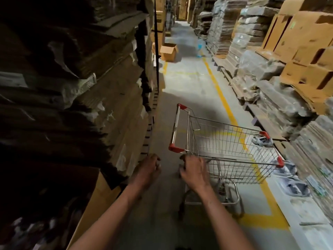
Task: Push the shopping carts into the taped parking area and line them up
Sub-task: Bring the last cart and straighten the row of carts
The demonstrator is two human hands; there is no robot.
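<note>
One shopping cart (223, 150) stands just ahead of both hands. Right hand (194, 171) is closed on its near corner. Left hand (148, 168) hangs loose, holding nothing, beside it.

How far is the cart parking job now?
Done: nothing parked yet that I can see. In hand: one shopping cart stands crosswise over the yellow tape line; the right hand holds its basket rim, the left hand is free. Left: turn it and line it up.
</note>
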